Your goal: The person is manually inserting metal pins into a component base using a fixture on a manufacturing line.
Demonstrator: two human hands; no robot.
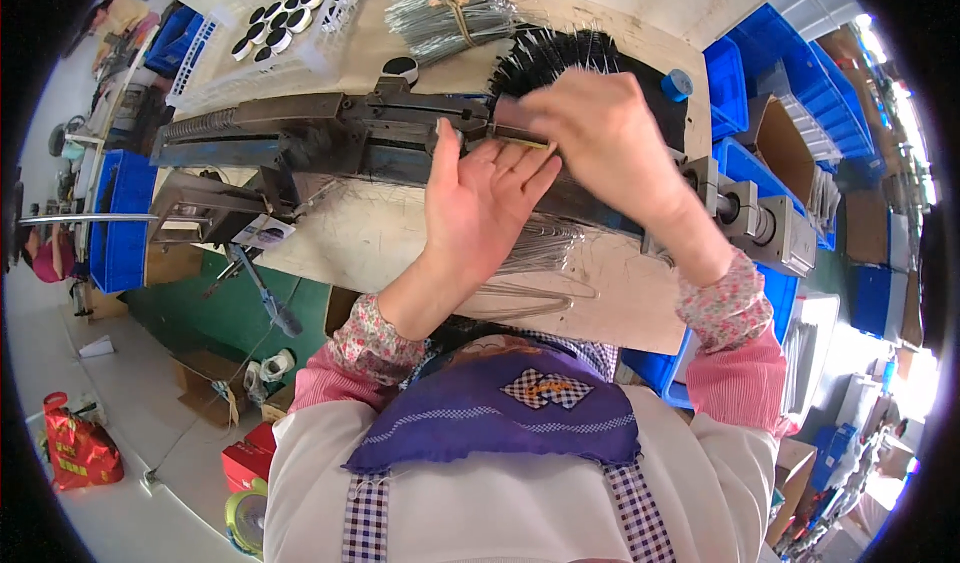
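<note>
My left hand (482,201) is raised palm-up over the workbench, fingers spread, its thumb next to the dark metal machine (300,138). My right hand (598,133) reaches across above it and pinches a thin strip of bristles (525,142) that lies over my left fingertips. Just behind my hands a fan of black bristles (553,55) sticks up. Bent wire pieces (540,253) lie on the bench below my left wrist.
A tied bundle of metal wires (450,11) lies at the back. A white crate (290,25) with black round discs stands at the back left. Blue bins (770,63) line the right side, a metal clamp block (765,223) sits at the bench's right end.
</note>
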